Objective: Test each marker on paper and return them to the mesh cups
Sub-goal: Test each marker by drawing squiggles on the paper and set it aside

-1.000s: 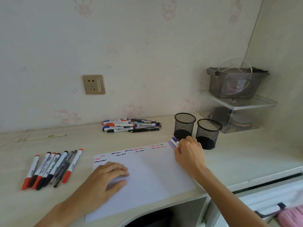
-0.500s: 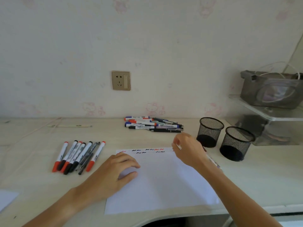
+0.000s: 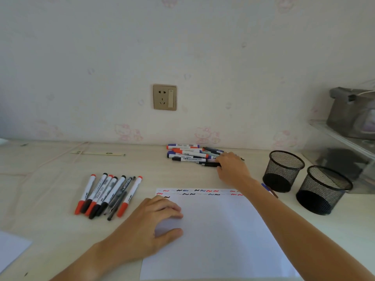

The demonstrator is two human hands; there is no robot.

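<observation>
A white paper sheet [image 3: 219, 230] with red, black and blue squiggles along its top edge lies in front of me. My left hand [image 3: 150, 226] rests on its left part, fingers relaxed. My right hand [image 3: 231, 169] reaches over the paper to the far pile of markers [image 3: 186, 153] by the wall, with thumb and fingers closing round the end of a black marker [image 3: 209, 164]. Two black mesh cups [image 3: 283, 171] [image 3: 322, 189] stand at the right; no markers show in them. A blue-capped marker [image 3: 266, 187] lies by the near cup, partly hidden behind my right forearm.
A row of red- and black-capped markers [image 3: 107, 195] lies left of the paper. A ruler [image 3: 97, 153] lies near the wall. A clear shelf with a grey bag [image 3: 353, 112] fills the right corner. Another paper corner [image 3: 10, 248] shows at the lower left.
My right hand left the spot beside the near cup, crossed the paper's top edge and reached the far pile. The view swung left. My left hand stayed on the paper.
</observation>
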